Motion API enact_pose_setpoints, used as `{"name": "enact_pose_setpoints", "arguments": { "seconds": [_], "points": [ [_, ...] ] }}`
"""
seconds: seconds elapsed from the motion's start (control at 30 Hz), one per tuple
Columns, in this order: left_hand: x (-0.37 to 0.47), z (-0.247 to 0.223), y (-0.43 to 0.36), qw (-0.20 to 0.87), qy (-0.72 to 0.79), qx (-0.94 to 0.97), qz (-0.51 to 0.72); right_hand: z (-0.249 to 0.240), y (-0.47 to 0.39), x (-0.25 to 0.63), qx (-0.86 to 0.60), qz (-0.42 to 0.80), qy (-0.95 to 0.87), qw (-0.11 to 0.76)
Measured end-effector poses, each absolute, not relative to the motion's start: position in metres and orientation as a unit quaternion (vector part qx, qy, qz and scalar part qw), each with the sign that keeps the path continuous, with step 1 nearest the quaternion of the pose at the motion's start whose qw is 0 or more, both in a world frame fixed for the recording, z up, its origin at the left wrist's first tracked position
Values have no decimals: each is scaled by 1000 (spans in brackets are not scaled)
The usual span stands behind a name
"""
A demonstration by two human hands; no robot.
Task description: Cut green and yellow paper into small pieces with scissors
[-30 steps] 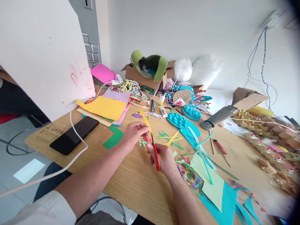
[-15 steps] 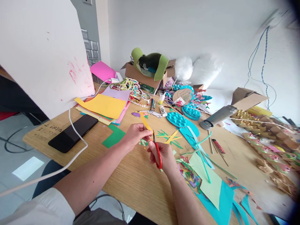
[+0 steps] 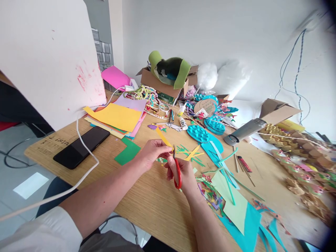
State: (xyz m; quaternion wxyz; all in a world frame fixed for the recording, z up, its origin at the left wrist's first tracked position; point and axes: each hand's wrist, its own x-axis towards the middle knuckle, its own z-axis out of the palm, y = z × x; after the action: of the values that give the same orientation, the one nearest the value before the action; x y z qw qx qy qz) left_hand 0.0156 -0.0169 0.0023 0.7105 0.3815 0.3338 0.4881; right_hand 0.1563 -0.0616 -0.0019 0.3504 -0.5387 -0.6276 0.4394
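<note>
Between thumb and fingers, my left hand (image 3: 154,153) pinches a yellow paper strip (image 3: 163,137) that slants up and away to the left. My right hand (image 3: 183,174) grips red-handled scissors (image 3: 178,175), their blades pointing up at the near end of the strip, close to the left fingertips. Just beyond the hands lie thin green paper strips (image 3: 198,161) and crossed yellow strips (image 3: 193,154). Small pale green paper bits (image 3: 161,160) rest under the left fingers, partly hidden. A cut green paper piece (image 3: 128,152) lies left of the left hand.
Stacked coloured paper (image 3: 112,117) and a black phone (image 3: 82,147) with a white cable (image 3: 81,133) across it are at left. Glue bottles (image 3: 183,123), blue egg-tray ovals (image 3: 197,134) and a cardboard box (image 3: 160,85) stand behind. Paper scraps (image 3: 211,196) and a grey cylinder (image 3: 245,130) are at right.
Both hands have shifted slightly right, with the strip and scissors still in them. The scissor blades now show a little more apart at the strip's end.
</note>
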Motion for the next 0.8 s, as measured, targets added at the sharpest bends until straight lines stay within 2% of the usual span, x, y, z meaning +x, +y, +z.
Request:
{"name": "enact_pose_setpoints", "arguments": {
  "seconds": [0.8],
  "points": [
    [16,5,-18,711,337,379,487,-3,-62,157,-557,448,-608,345]
  ]
}}
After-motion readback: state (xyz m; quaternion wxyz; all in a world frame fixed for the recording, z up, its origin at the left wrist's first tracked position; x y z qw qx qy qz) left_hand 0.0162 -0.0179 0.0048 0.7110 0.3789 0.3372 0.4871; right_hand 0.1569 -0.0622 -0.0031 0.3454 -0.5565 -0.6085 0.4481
